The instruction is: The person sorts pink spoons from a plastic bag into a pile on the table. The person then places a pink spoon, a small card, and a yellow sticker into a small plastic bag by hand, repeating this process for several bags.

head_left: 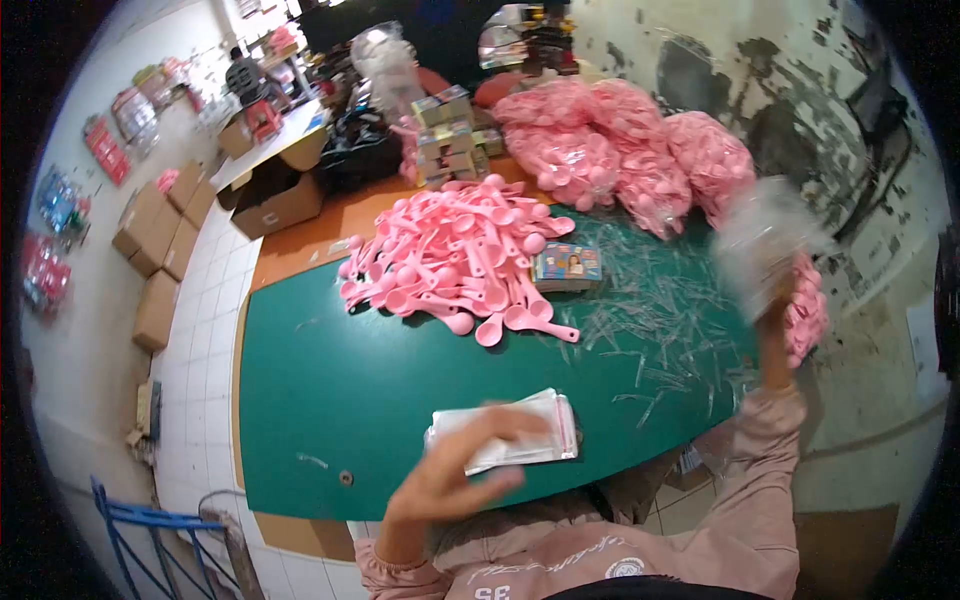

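My left hand (455, 465) hovers over or lightly touches a stack of clear plastic bags (552, 425) near the table's front edge. Its thumb and fingers are apart, slightly blurred. Out to the right, my right hand (775, 285) is raised and closed on a crumpled clear plastic bag (765, 235). Motion smears both the bag and the fingers. Beyond the stack lies a large heap of pink plastic spoons (460, 250). A pack of printed cards (567, 266) sits at the heap's right side.
Clear plastic strips (660, 320) litter the right part of the green table (340, 400). Big bags of pink spoons (600, 140) stand at the back right. Stacked card packs (445, 140) and an open cardboard box (280, 205) are behind. A blue metal frame (160, 515) stands lower left.
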### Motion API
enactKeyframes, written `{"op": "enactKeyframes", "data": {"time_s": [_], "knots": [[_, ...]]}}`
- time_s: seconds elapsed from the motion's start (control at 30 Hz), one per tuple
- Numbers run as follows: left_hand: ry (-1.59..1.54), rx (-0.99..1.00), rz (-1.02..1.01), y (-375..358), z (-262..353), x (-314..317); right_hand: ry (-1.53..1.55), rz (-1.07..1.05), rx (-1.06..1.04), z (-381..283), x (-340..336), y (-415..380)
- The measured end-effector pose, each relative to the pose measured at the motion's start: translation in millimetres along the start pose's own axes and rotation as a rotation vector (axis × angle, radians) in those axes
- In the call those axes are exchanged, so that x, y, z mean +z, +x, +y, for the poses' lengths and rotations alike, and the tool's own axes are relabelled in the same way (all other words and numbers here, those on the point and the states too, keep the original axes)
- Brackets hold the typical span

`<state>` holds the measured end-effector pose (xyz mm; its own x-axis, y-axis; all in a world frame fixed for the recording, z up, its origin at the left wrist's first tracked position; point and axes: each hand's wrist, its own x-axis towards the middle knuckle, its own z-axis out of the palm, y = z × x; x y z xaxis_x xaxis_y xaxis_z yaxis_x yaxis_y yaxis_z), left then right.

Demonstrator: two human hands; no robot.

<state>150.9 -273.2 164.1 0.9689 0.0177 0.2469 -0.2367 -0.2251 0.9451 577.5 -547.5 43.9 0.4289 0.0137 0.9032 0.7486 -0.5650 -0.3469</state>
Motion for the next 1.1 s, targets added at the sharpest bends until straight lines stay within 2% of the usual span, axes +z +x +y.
{"op": "enactKeyframes", "data": {"time_s": [0.07, 0.1, 0.13, 0.17, 0.2, 0.27, 0.3, 0.33, 0.37, 0.43, 0.47, 0.5, 0.57, 0.6, 0.67, 0.7, 0.77, 0.8, 0.87, 0.9, 1.0, 1.03, 1.1], "knots": [[-0.414, 0.225, -0.276, -13.9, 8.8, 24.1, -0.445, -0.064, -0.172, 119.6, -30.3, 82.5], [-0.514, 0.270, -0.302, -17.4, 13.8, 41.5, -0.569, -0.104, -0.216, 173.1, -33.5, 111.0], [-0.613, 0.321, -0.329, -17.3, 18.9, 57.3, -0.968, -0.191, -0.118, 195.9, -33.2, 138.7], [-0.612, 0.321, -0.302, -15.7, 24.4, 68.4, -0.651, -0.207, 0.010, 201.6, -35.3, 151.5], [-0.699, 0.381, -0.331, -14.0, 29.8, 78.1, -0.602, -0.287, 0.258, 198.4, -37.8, 153.4], [-0.789, 0.442, -0.352, -10.9, 31.6, 88.0, -0.484, -0.409, 0.503, 273.6, -31.2, 159.4], [-0.749, 0.516, -0.332, -9.9, 30.7, 90.1, -0.484, -0.417, 0.500, 250.7, -28.0, 158.5], [-0.708, 0.589, -0.315, -9.5, 30.2, 90.2, -0.493, -0.441, 0.305, 226.1, -24.0, 155.3], [-0.683, 0.562, -0.346, -5.8, 33.3, 82.8, -0.500, -0.464, 0.111, 180.6, -16.5, 145.0], [-0.705, 0.567, -0.354, -6.9, 29.3, 80.9, -0.112, -0.535, -0.021, 67.2, 5.5, 103.3], [-0.720, 0.582, -0.374, -7.2, 27.7, 79.5, 0.184, -0.680, 0.139, 48.9, 15.8, 62.9], [-0.721, 0.574, -0.376, -8.2, 28.4, 77.2, 0.229, -0.866, 0.124, -94.1, 6.2, 51.3], [-0.758, 0.587, -0.313, -10.1, 30.9, 71.1, 0.313, -1.100, 0.148, -175.7, 12.6, 6.9], [-0.756, 0.578, -0.317, -12.7, 31.6, 68.6, 0.400, -1.167, 0.133, -190.8, 24.0, -18.5], [-0.772, 0.565, -0.303, -22.2, 33.7, 65.8, 0.400, -1.132, -0.060, -211.8, 43.8, -56.9], [-0.766, 0.558, -0.306, -28.0, 33.7, 67.1, 0.407, -1.127, -0.054, -220.1, 46.0, -63.9], [-0.853, 0.575, -0.198, -38.0, 34.5, 68.0, 0.177, -1.122, -0.213, -234.6, 50.3, -73.4], [-0.850, 0.577, -0.199, -40.0, 33.4, 63.2, 0.178, -1.119, -0.215, -237.0, 53.1, -74.6], [-0.741, 0.596, -0.333, -40.0, 30.2, 51.5, 0.119, -1.134, -0.319, -235.1, 52.8, -75.0], [-0.749, 0.602, -0.333, -38.2, 28.0, 46.5, 0.108, -1.137, -0.321, -235.5, 51.5, -73.3], [-0.683, 0.610, -0.276, -27.6, 17.4, 29.0, 0.211, -1.118, -0.203, -235.7, 50.2, -60.6], [-0.660, 0.612, -0.257, -24.4, 12.2, 22.7, 0.337, -1.122, -0.073, -232.1, 50.5, -53.3], [-0.223, 0.351, -0.051, -24.1, -19.2, 4.3, 0.536, -1.047, 0.142, -229.9, 51.7, -37.3]]}}
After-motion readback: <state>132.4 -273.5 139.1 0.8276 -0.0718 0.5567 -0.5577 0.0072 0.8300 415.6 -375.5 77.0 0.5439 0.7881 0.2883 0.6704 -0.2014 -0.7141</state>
